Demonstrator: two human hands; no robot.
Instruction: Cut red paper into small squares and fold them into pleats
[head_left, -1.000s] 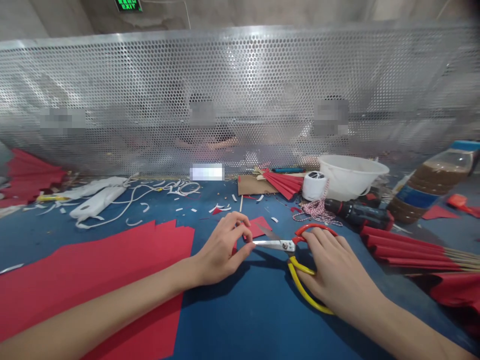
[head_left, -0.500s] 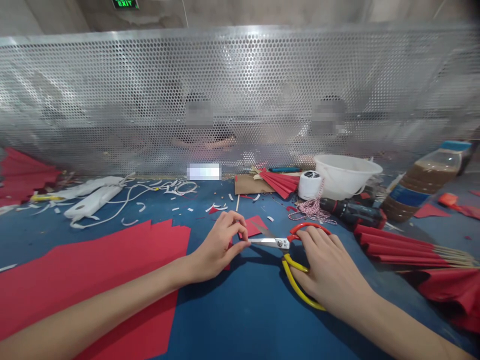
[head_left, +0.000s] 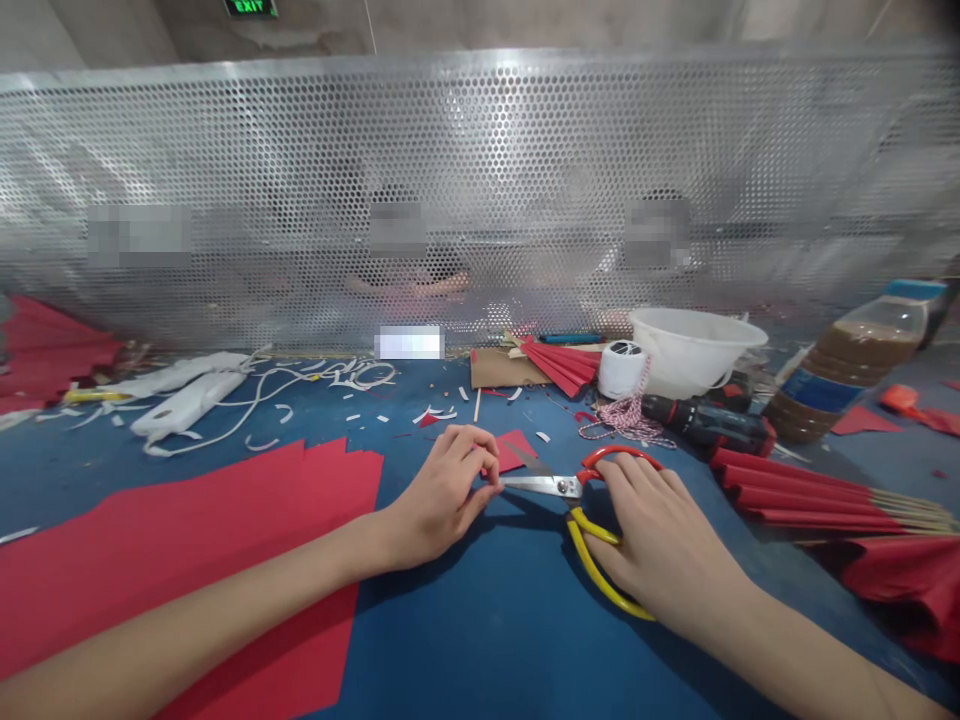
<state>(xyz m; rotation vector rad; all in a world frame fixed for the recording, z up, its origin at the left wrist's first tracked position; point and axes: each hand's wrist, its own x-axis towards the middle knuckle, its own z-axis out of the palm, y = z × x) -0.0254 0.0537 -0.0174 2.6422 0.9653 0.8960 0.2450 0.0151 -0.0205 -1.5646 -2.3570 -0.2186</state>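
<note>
Over the blue tabletop [head_left: 465, 640], right hand [head_left: 667, 530] gripping the red-and-yellow-handled scissors [head_left: 568, 487], blades parted, tips at the left hand [head_left: 439, 500], fingers curled, any hold impossible to tell; red paper sheets [head_left: 225, 505] near left!

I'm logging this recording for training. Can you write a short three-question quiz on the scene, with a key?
1. Multiple choice: which hand grips the scissors? A) left B) right
2. True or false: the scissors are fully closed.
3. Fill in the blank: in this view, the left forearm crosses in front of flat sheets coloured ____.

Key:
1: B, the right hand.
2: False; the blades are spread apart.
3: red.
</note>
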